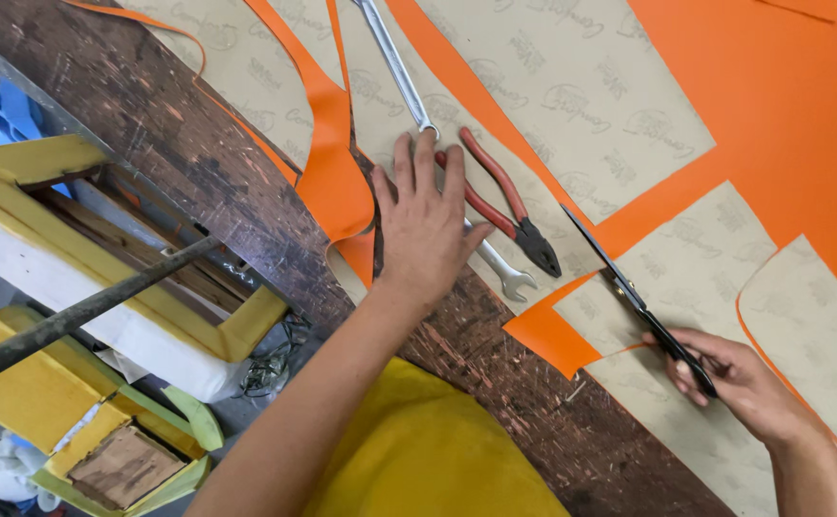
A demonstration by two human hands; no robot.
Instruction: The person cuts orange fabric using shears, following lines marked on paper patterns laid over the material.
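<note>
Yellow cloth (428, 450), nearest the lens, fills the bottom centre under my left forearm. From there I see my left hand (425, 225) lying flat and spread, palm down, on a beige printed sheet (571, 86) that rests on the scarred wooden table (198, 153). Its fingertips touch a steel combination wrench (409, 81) that runs off toward 12 o'clock, and red-handled pliers (509, 206) lie just beside it at 3 o'clock. An orange strip (332, 163) curls down at 9 o'clock of that hand.

My right hand (734, 378) sits well apart at 4 o'clock, fingers closed through the handles of black scissors (629, 292). The blades point toward 11 o'clock and lie along the edge where another beige piece (686, 263) meets the orange sheet (782, 115); I cannot tell how far the blades are parted. At 8 o'clock, off the table, stands a yellow padded frame (74, 258) with a dark metal bar (83, 311) across it.
</note>
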